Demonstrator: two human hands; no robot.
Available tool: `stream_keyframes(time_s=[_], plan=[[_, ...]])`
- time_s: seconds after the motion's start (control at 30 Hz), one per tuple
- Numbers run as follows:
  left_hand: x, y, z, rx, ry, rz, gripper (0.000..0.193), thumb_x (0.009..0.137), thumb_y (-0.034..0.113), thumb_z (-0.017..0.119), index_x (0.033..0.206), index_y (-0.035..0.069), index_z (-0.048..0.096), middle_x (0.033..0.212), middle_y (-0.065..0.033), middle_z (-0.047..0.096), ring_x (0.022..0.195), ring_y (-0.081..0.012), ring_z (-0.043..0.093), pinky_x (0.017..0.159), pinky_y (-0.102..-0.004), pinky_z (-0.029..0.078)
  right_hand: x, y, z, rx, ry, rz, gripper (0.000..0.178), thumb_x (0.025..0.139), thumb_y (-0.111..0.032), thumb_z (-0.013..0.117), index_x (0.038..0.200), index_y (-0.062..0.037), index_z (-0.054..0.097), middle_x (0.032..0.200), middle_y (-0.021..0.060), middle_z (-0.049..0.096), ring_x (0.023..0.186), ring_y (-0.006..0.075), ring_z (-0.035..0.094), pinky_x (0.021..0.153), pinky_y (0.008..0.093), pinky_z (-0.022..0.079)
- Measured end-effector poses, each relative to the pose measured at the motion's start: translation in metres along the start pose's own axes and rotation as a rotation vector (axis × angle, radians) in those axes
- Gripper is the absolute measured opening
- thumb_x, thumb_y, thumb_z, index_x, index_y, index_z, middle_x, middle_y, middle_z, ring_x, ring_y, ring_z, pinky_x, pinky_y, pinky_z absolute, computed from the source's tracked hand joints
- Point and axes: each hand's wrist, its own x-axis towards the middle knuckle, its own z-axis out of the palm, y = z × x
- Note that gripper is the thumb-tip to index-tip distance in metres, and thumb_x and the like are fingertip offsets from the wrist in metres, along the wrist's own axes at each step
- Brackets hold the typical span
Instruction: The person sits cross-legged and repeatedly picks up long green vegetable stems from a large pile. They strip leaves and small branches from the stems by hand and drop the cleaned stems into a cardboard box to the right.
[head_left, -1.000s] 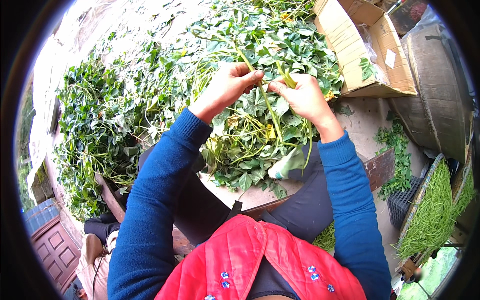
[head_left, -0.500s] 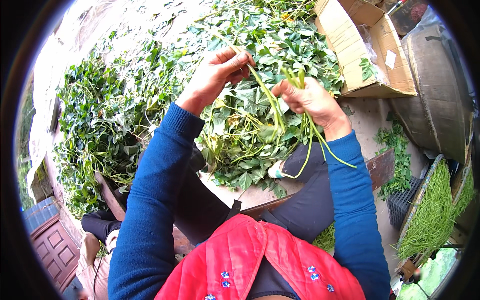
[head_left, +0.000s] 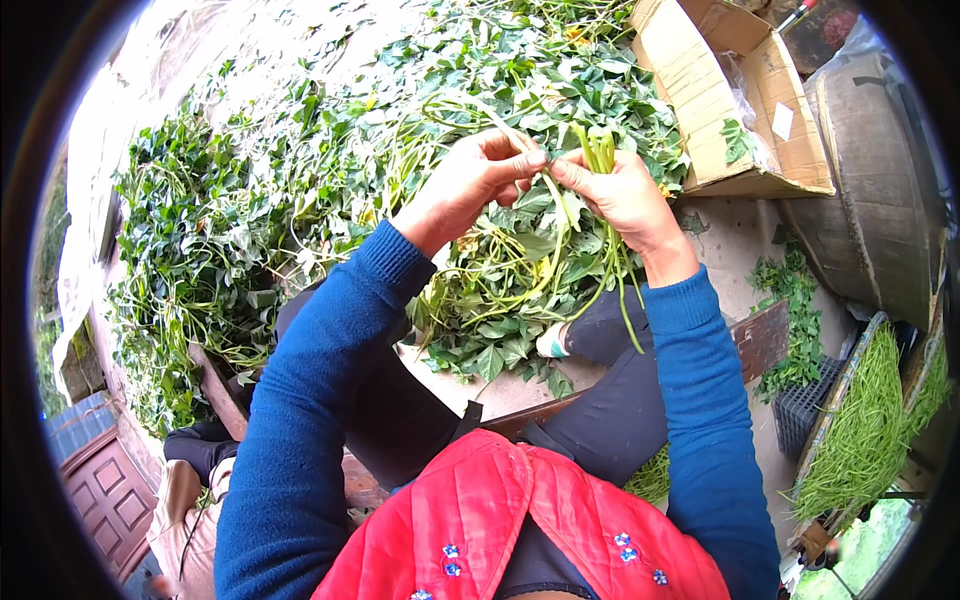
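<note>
Above the leafy pile my left hand [head_left: 472, 185] pinches a long pale green stem [head_left: 507, 128] between thumb and fingers. Close beside it, my right hand [head_left: 632, 205] is closed round a small bunch of green stems [head_left: 598, 150]. Their short ends stick up over the fist, and the longer parts hang below it toward my knee. The thumbs of both hands almost meet at the left hand's stem. Beneath and beyond lies a wide heap of leafy green vines [head_left: 240, 225].
An opened cardboard box [head_left: 745, 182] stands at the far right, beside a large brown container [head_left: 870, 180]. Nearer on the right are a dark plastic crate [head_left: 808, 405] and a holder heaped with thin green stems [head_left: 865, 430]. Another person's pink sleeve [head_left: 190, 535] shows at lower left.
My left hand has moved right and slightly down, close to my right hand. The stem it holds now bends near both thumbs. The bunch in my right hand hangs more closely together.
</note>
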Motion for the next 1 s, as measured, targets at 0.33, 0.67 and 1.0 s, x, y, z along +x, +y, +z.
stream_keyframes(time_s=[0.33, 0.67, 1.0], plan=[[0.006, 0.002, -0.004, 0.244, 0.259, 0.037, 0.016, 0.084, 0.022, 0.064, 0.088, 0.007, 0.059, 0.069, 0.0016, 0.057, 0.058, -0.0025, 0.049, 0.048, -0.0164, 0.036, -0.004, 0.008, 0.000, -0.571, 0.054, -0.151, 0.022, 0.077, -0.022, 0.068, 0.078, -0.0003, 0.063, 0.061, 0.0086, 0.059, 0.053, 0.0105, 0.051, 0.052, 0.0283, 0.043], [-0.003, 0.000, -0.006, 0.204, -0.113, -0.147, 0.019, 0.086, 0.028, 0.060, 0.085, 0.009, 0.061, 0.072, 0.0038, 0.059, 0.058, -0.0027, 0.049, 0.052, -0.0179, 0.037, 0.000, 0.016, -0.009, -0.383, 0.025, -0.190, 0.016, 0.078, -0.015, 0.067, 0.086, -0.0020, 0.066, 0.065, 0.0085, 0.062, 0.060, 0.0064, 0.054, 0.055, 0.0250, 0.045], [-0.027, -0.009, 0.004, 0.480, -0.435, -0.266, 0.021, 0.084, 0.026, 0.063, 0.081, 0.006, 0.059, 0.065, 0.0015, 0.057, 0.056, -0.0046, 0.052, 0.049, -0.0189, 0.039, -0.116, -0.036, -0.094, -1.153, 0.836, -0.400, 0.016, 0.081, -0.014, 0.065, 0.087, 0.0012, 0.065, 0.079, 0.0121, 0.066, 0.070, 0.0181, 0.063, 0.066, 0.0293, 0.049]])
